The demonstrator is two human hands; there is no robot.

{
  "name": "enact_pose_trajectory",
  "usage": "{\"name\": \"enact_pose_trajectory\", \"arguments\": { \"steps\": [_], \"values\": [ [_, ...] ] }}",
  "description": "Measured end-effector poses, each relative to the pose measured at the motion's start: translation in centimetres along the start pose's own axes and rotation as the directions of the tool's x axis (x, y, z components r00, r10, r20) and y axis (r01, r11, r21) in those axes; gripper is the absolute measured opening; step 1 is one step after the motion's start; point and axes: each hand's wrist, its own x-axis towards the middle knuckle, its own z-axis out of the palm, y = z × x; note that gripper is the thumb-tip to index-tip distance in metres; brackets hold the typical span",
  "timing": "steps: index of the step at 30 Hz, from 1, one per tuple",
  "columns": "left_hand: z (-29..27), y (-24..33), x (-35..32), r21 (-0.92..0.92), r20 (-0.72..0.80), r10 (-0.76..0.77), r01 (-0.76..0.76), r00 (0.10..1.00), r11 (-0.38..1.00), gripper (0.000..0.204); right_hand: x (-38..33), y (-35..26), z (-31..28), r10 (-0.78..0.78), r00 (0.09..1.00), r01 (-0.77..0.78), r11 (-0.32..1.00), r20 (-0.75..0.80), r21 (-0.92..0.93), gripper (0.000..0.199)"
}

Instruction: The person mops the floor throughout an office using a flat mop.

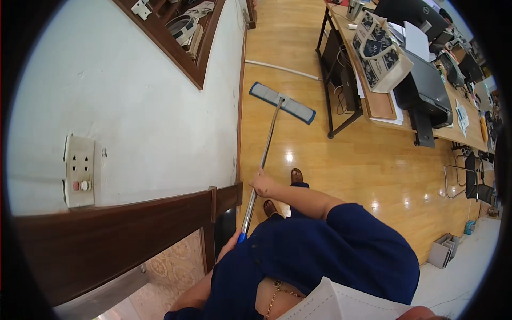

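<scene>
A flat mop with a long metal pole (270, 137) slants from my body out to the floor. Its wide grey head with a blue edge (265, 94) rests on the wooden boards. Partway along the pole, my right hand (261, 184) is closed round the metal. Closer to my body, my left hand (228, 247) grips the pole's upper end by its blue handle (242, 238); my sleeve partly hides its fingers. My sandalled feet (296, 176) stand just right of the pole.
A white strip (282, 68) crosses the floor beyond the mop head. On the right, a metal-legged desk (381, 109) bears a printer (426, 88) and a patterned tote bag (376, 53). A white wall (160, 117) with a socket plate (80, 170) runs along the left. A black chair (471, 173) stands far right.
</scene>
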Motion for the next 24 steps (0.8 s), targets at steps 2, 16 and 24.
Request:
{"name": "enact_pose_trajectory", "arguments": {
  "steps": [2,16,24],
  "values": [
    [-0.5,0.5,2.8,-0.003,-0.013,0.012,-0.012,1.0,1.0,0.056,1.7,2.5,-2.4,-0.015,0.998,0.018,0.998,0.059,-0.052,0.025],
    [6.7,17.5,16.3,-0.161,-0.015,-0.127,0.123,0.992,0.979,0.056,8.1,20.9,-12.2,-0.079,0.995,0.087,0.989,0.065,-0.121,0.022],
    [9.8,18.4,18.8,-0.255,-0.069,-0.202,0.178,0.977,0.95,0.055,7.7,23.5,-14.1,0.0,0.998,0.012,0.984,0.069,-0.176,0.022]
  ]
}}
